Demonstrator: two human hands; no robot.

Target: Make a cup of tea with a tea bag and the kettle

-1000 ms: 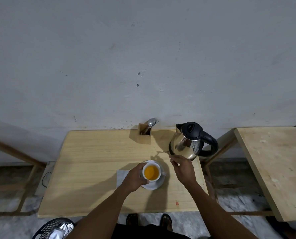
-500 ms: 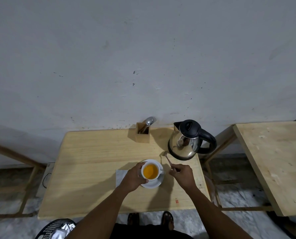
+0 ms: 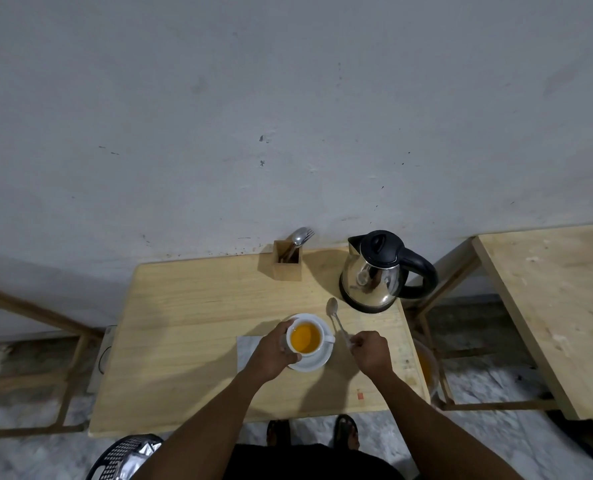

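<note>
A white cup (image 3: 305, 339) filled with amber tea stands on a white saucer (image 3: 317, 362) on the wooden table (image 3: 191, 317). My left hand (image 3: 274, 351) wraps around the cup's left side. My right hand (image 3: 371, 351) pinches the handle end of a metal spoon (image 3: 335, 317), whose bowl points away toward the kettle and lies just right of the cup. The steel kettle (image 3: 374, 275) with a black lid and handle stands at the table's back right. No tea bag shows.
A wooden holder (image 3: 288, 263) with cutlery stands at the table's back edge against the wall. A white napkin (image 3: 246, 351) lies under the saucer's left side. A second wooden table (image 3: 547, 306) is at the right. A black basket (image 3: 125, 457) sits at the lower left.
My right hand drew back from beside the kettle toward me, holding the spoon, which now lies low just right of the cup. My left hand stayed on the cup.
</note>
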